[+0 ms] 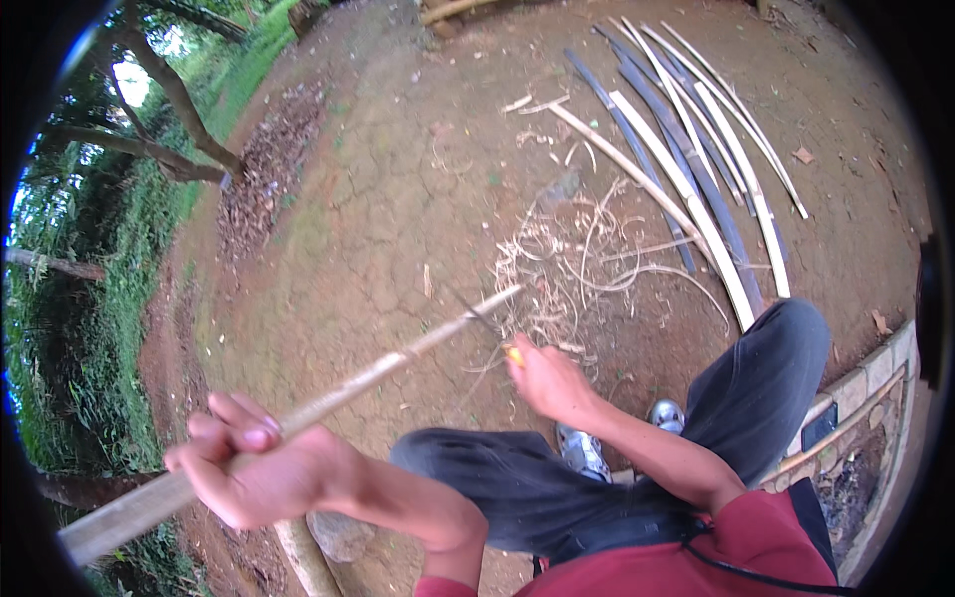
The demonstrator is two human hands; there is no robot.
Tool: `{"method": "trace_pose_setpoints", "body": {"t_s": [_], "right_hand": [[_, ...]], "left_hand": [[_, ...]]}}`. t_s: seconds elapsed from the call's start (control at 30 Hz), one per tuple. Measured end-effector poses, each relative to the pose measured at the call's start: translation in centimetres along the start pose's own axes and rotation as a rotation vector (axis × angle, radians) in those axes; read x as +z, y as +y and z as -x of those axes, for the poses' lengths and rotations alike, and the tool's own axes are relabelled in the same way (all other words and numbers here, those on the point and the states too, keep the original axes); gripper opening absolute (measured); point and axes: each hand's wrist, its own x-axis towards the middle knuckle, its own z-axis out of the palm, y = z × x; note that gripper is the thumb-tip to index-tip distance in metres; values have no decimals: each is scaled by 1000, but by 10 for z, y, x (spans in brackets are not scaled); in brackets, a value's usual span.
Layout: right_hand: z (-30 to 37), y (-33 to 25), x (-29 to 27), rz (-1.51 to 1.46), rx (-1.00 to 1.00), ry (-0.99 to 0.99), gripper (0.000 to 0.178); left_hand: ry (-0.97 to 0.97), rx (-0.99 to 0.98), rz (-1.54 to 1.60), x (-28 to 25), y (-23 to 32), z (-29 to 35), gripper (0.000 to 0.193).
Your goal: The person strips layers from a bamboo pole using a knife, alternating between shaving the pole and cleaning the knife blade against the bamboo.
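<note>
A long pale bamboo strip (358,386) runs slantwise from the lower left toward the middle. My left hand (269,468) is closed around it near its lower-left end, fingers curled over the top. In my right hand (555,380) is a knife (484,319), its yellow handle mostly covered by my fingers. The thin dark blade crosses the strip close to the far tip, and seems to touch it. Curly bamboo shavings (542,249) are heaped on the ground just beyond the strip's tip.
Several split bamboo strips (686,149), pale and dark, lie on the dirt at the far right. My bent knees (761,373) and shoes (584,453) are below. A brick edging (856,388) runs along the right. Trees (184,109) and grass border the left; a stone (341,535) sits near.
</note>
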Motion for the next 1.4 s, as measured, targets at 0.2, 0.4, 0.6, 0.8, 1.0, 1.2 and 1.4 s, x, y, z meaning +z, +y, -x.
{"method": "trace_pose_setpoints", "body": {"t_s": [0.2,0.4,0.6,0.8,1.0,1.2,1.4], "right_hand": [[-21,18,12,59,56,17,24],[11,-48,-26,-27,-120,-55,21],[-28,13,-9,79,34,-2,20],[7,-40,-26,-4,-113,-23,20],[-33,38,12,61,-49,127,21],[8,-45,-26,33,-188,73,19],[-41,54,18,192,8,88,25]], "left_hand": [[32,-92,71,3,3,3,27],[16,-79,12,5,6,5,24],[-45,-65,51,4,8,13,26],[-13,-93,78,7,9,11,28],[-68,-105,126,1,6,5,26],[-74,-102,161,-4,4,4,23],[-72,-82,137,-1,2,5,24]]}}
